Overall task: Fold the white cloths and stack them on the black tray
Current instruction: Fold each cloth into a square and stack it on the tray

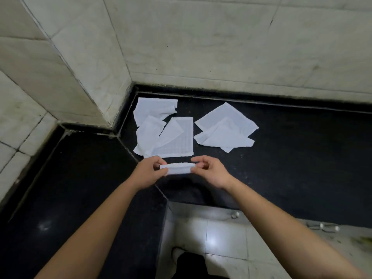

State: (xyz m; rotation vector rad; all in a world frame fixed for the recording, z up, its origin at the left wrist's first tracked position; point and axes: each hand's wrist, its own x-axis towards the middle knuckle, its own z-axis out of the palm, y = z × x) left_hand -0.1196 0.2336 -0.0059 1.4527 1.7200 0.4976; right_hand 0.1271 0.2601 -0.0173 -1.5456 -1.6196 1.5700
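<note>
A small folded white cloth [178, 168] is stretched between my hands just above the black counter [291, 168]. My left hand [148, 172] pinches its left end and my right hand [210, 171] pinches its right end. Beyond it, several loose white cloths lie on the counter: a left heap [161, 129] near the corner and a right pair [226, 127] overlapping each other. I see no black tray apart from the black counter surface.
Pale tiled walls [201, 47] close the counter at the back and left, forming an inner corner. The counter's front edge drops to a light tiled floor [221, 238], where my dark trouser leg and shoe show.
</note>
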